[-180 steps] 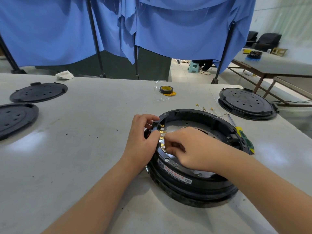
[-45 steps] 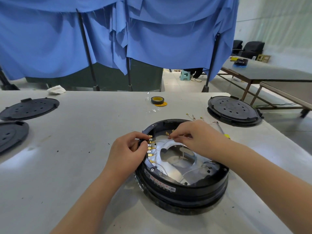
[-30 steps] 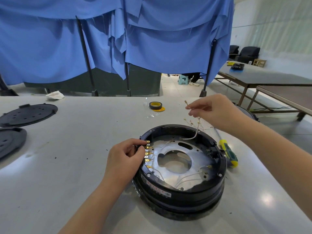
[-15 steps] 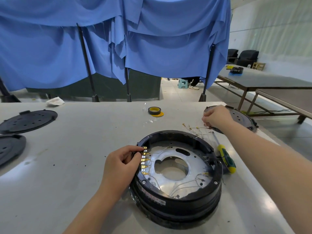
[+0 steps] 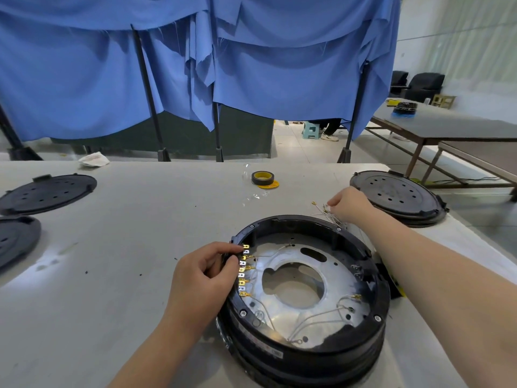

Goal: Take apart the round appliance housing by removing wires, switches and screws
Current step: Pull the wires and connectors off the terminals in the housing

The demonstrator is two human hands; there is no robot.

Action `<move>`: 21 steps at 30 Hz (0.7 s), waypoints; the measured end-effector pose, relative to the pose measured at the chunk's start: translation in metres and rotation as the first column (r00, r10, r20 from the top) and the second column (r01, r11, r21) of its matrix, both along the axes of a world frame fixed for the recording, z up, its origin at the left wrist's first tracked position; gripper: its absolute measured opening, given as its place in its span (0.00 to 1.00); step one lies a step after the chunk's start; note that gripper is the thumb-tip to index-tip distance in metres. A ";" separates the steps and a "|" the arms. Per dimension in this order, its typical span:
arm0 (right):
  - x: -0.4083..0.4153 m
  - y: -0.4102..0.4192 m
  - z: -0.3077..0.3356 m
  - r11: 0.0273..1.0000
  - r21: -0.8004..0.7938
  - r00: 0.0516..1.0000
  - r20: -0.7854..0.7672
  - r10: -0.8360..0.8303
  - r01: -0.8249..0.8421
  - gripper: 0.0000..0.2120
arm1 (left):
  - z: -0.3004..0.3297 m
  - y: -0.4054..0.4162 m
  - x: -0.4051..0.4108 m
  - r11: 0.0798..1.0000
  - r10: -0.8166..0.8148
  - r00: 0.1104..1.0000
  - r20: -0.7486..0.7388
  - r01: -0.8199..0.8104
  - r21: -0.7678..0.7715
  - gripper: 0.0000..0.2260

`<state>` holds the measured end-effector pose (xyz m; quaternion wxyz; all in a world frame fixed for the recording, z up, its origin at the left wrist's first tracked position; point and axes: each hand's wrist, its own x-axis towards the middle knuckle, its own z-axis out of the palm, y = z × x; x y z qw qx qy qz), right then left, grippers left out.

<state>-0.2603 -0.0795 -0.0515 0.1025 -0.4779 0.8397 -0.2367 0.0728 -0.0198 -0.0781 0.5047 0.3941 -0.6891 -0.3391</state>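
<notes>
Stripping wires: my right hand (image 5: 348, 204) rests its curled grip on the pulled wire pile (image 5: 326, 212) on the tabletop (image 5: 140, 219) behind the round housing (image 5: 307, 292), while my left hand (image 5: 204, 278) pinches its rim beside the brass terminal row (image 5: 244, 271). Next, probably, comes another terminal. The housing lies flat, open side up; the terminal row runs away from me.

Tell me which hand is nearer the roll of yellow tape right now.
Right. The right hand rests at the wire pile, just right of and nearer than the tape roll. The left hand grips the housing rim, farther toward the person.
</notes>
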 end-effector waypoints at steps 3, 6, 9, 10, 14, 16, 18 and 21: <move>0.000 0.002 0.000 0.999 0.012 0.998 -0.036 0.047 -0.047 0.13 | 0.000 0.000 0.000 1.000 -0.005 1.000 -0.006 0.005 0.005 0.15; 0.002 0.011 0.008 0.998 0.000 0.992 -0.108 0.061 -0.061 0.17 | 0.002 0.001 0.000 1.000 -0.007 1.000 -0.007 0.007 0.003 0.15; 0.011 0.022 0.019 0.989 -0.095 0.987 -0.127 0.100 -0.112 0.16 | 0.002 0.002 0.001 1.000 -0.017 1.000 -0.007 0.017 0.006 0.15; 0.017 0.026 0.023 0.980 -0.135 0.985 -0.118 0.129 -0.144 0.14 | 0.002 0.002 0.001 1.000 -0.021 1.000 -0.006 0.021 0.006 0.15; 0.053 0.049 0.039 0.933 -0.244 0.964 -0.087 0.251 -0.265 0.10 | 0.002 0.002 0.002 0.999 -0.032 0.999 -0.009 0.032 0.010 0.15; 0.076 0.059 0.046 0.908 -0.261 0.944 -0.072 0.321 -0.328 0.09 | 0.002 0.001 0.001 0.999 -0.031 0.999 -0.009 0.031 0.008 0.15; 0.099 0.068 0.052 0.884 -0.263 0.921 -0.055 0.386 -0.386 0.07 | 0.002 0.001 0.001 0.999 -0.031 0.999 -0.014 0.031 0.008 0.15; 0.133 0.079 0.055 0.851 -0.241 0.878 -0.011 0.479 -0.467 0.05 | 0.003 0.002 0.000 0.999 -0.031 0.999 -0.028 0.031 0.014 0.15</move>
